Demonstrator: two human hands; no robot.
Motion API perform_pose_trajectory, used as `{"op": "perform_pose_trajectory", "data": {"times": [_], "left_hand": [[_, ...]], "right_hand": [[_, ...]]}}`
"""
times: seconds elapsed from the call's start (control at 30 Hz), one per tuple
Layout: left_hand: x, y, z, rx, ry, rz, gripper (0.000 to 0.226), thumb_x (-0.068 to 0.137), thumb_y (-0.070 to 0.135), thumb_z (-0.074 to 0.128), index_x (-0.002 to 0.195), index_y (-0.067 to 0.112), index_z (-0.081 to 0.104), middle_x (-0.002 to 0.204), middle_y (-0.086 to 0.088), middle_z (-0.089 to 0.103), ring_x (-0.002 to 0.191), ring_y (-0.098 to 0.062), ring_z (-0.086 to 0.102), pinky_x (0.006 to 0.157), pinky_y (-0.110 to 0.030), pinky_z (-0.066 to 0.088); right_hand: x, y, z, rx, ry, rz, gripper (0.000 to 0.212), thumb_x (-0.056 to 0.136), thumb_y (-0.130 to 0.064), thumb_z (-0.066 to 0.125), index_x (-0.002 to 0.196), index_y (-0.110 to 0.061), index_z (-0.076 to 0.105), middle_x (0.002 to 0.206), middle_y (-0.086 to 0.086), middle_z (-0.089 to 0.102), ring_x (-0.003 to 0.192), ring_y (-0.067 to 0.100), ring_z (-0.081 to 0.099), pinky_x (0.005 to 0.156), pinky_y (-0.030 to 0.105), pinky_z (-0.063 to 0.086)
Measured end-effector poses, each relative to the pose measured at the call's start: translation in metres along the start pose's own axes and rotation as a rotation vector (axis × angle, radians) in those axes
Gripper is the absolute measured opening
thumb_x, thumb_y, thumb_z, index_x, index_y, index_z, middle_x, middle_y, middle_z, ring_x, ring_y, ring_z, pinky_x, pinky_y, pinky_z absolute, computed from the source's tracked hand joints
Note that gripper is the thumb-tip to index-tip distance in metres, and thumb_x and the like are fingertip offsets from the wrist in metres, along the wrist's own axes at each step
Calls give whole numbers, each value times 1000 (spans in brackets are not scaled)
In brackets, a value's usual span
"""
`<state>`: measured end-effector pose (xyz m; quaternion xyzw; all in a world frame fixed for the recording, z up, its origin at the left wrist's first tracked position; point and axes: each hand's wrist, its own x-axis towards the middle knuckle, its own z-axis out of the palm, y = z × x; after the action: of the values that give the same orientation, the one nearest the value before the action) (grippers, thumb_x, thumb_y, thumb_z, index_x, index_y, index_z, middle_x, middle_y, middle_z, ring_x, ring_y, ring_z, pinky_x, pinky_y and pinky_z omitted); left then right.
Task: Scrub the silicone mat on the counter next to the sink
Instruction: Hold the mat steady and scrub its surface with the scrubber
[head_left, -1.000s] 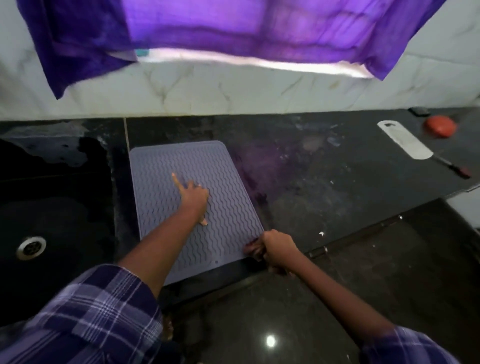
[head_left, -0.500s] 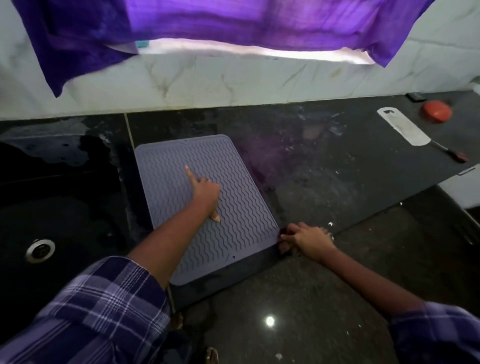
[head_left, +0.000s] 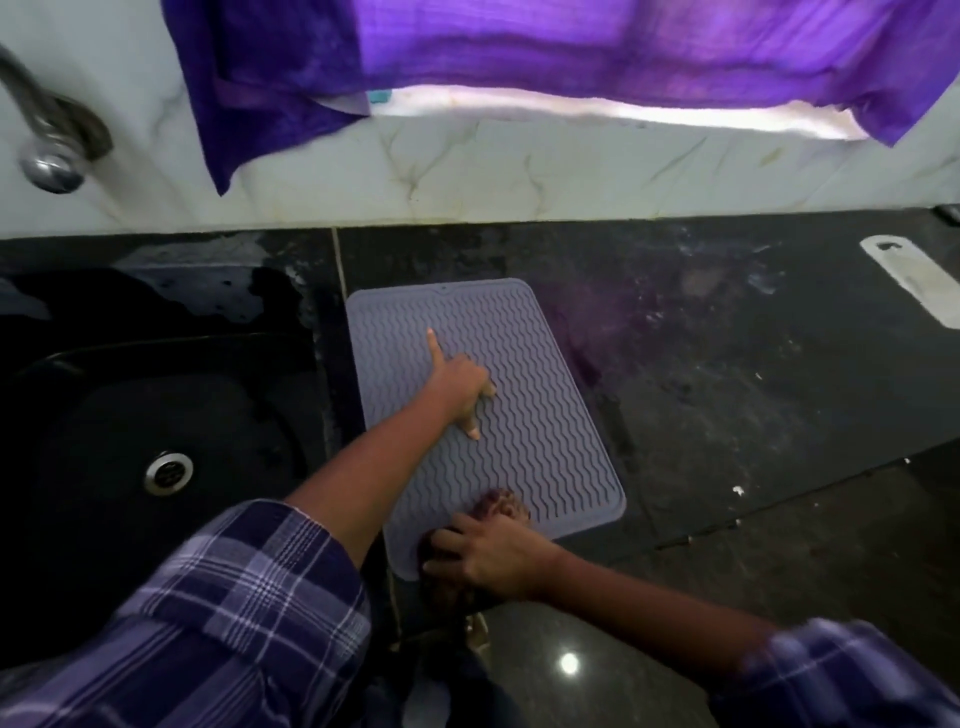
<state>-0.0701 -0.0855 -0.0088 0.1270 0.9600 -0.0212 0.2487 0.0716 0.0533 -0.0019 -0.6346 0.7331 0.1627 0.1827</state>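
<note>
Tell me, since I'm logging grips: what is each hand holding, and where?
The right hand presses a dark scrubber from above onto the mat. The left hand holds nothing, resting on the mat.

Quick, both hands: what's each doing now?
Left hand: open, pressed on the silicone mat.
Right hand: closed on a dark scrubber.

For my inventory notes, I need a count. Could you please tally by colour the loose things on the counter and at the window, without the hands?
Purple: 1, the cloth hanging at the window.
Grey: 1, the silicone mat.
Brownish: 1, the scrubber under the right hand.
White: 1, the flat tool at the right edge.
Total: 4

The left hand presses on the mat.
</note>
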Motion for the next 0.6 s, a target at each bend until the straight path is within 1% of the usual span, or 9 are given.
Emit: {"op": "perform_pose_trajectory", "data": {"times": [0.07,0.13,0.2,0.27,0.33,0.4,0.47,0.53,0.6], "left_hand": [[0,-6,-2,-37,30,18,73,72,51,73,138,33,49,147,1,44,142,-25,26,100,-76,-14],[-2,-14,0,-105,72,25,65,76,48,71,136,33,51,145,4,46,143,-23,26,103,-74,-14],[-6,-23,6,-187,125,-18,63,80,47,67,138,29,50,145,3,46,143,-22,25,107,-72,-12],[-8,-36,7,-237,173,-158,71,81,49,65,144,24,42,151,-1,37,145,-25,19,108,-71,-9],[-8,-50,2,-276,169,-366,83,81,52,64,149,18,31,159,-3,20,148,-30,6,107,-74,-4],[-4,-63,-5,-218,103,-556,90,83,56,59,153,15,19,162,-5,8,150,-32,-3,106,-76,-2],[3,-73,-10,-129,26,-659,94,84,60,56,153,12,16,162,-8,9,150,-31,-6,104,-78,-2],[12,-79,-13,-104,-35,-700,92,80,63,59,151,14,26,159,-8,20,150,-31,-2,102,-79,-4],[21,-82,-17,-81,-89,-732,84,75,65,64,143,20,41,155,-5,30,149,-32,4,102,-79,-5]], "right_hand": [[-18,24,5,-34,-9,-9,41,92,-20,47,133,-22,48,135,8,47,119,30,48,82,44,53],[-41,58,8,41,-154,29,44,91,-19,51,135,-23,46,143,9,39,126,32,41,91,49,49],[-56,97,2,156,-250,147,37,91,-24,51,128,-23,54,140,7,46,124,28,47,92,45,49],[-55,143,-23,441,-174,389,30,89,-29,53,116,-21,63,120,6,63,106,22,63,82,33,55],[-33,187,-51,584,-20,544,29,86,-27,57,112,-16,67,115,7,65,104,22,62,85,29,52],[6,224,-73,431,122,566,27,87,-21,56,111,-17,67,122,8,61,114,25,54,95,33,44],[61,247,-93,291,237,595,30,90,-17,53,119,-11,61,126,13,56,115,31,52,93,40,44],[121,258,-106,195,260,586,32,92,-15,50,122,-4,57,127,17,52,116,34,51,89,43,46],[169,260,-108,119,250,484,32,93,-11,47,122,-1,56,129,17,49,117,35,48,87,44,48]]}}
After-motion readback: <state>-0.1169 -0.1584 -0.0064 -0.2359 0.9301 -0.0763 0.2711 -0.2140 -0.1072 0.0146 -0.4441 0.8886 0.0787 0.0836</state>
